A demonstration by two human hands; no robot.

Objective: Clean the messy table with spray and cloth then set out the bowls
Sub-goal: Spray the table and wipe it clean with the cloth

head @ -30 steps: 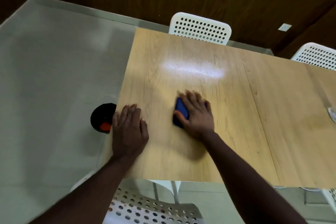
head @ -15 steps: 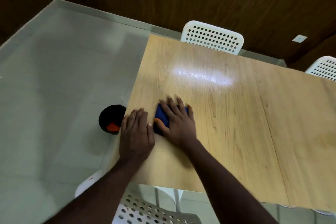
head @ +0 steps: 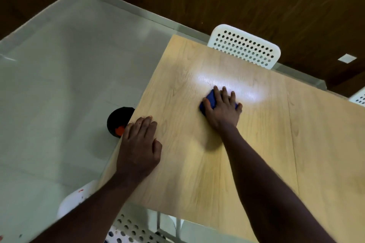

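Here, off the left edge of the tabletop (head: 256, 154), a black bin (head: 116, 118) stands on the floor with something orange (head: 119, 130) inside it, partly hidden by that edge. A white perforated chair (head: 126, 230) sits at the tabletop's near edge. The left hand (head: 138, 148) lies flat on the tabletop by its left edge, fingers straight and together, its grip holding nothing. Toward the middle of the tabletop, the blue cloth (head: 210, 99) lies under the right hand (head: 224, 109). That grip is wide, with the fingers splayed and pressing the cloth down onto the tabletop. Glare brightens the tabletop's far half. Another white chair (head: 245, 49) stands at the tabletop's far edge.
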